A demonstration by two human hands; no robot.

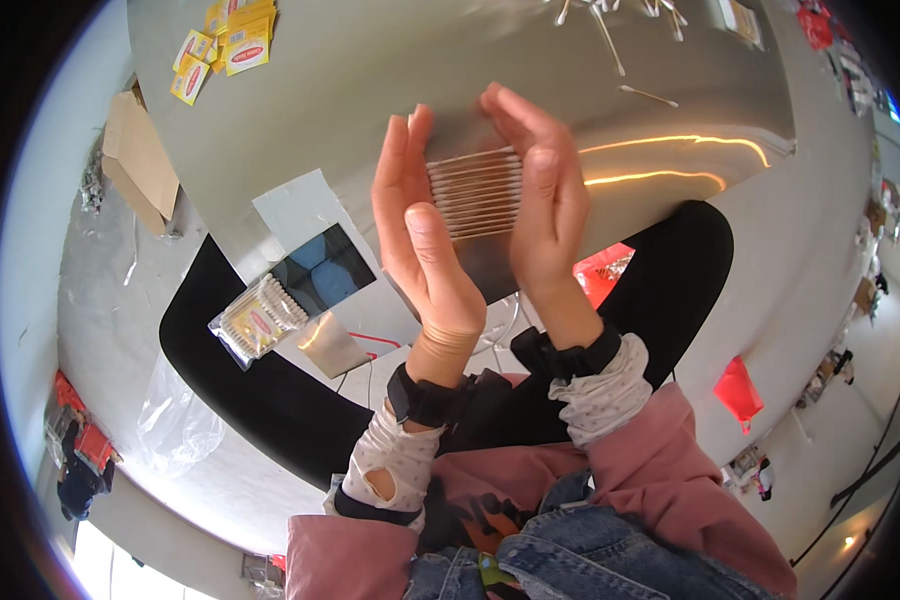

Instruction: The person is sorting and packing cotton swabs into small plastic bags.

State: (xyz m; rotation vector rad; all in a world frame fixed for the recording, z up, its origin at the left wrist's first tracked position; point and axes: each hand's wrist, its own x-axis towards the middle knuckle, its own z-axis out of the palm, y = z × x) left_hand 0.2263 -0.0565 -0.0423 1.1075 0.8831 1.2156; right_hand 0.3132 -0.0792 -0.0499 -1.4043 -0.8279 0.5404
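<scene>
A neat row of cotton swabs (475, 195) lies side by side between my two hands, over the shiny metal table (320, 110). Against the left ends of the swabs rests my left hand (425, 225), its fingers straight and its thumb up. My right hand (545, 190) cups the right ends, fingers bent slightly inward. The swabs are pressed between both palms; whether they also touch the metal is hard to tell. A clear bag of cotton swabs (258, 318) sits at the left near edge, beside a dark rectangular panel (325, 268).
Yellow printed cards (248, 40) are piled at the far left. Loose cotton swabs (610, 42) lie scattered at the far right, near a small clear pack (741, 22). An open cardboard box (140, 160) stands left of the table. A red bag (738, 393) is on the floor at right.
</scene>
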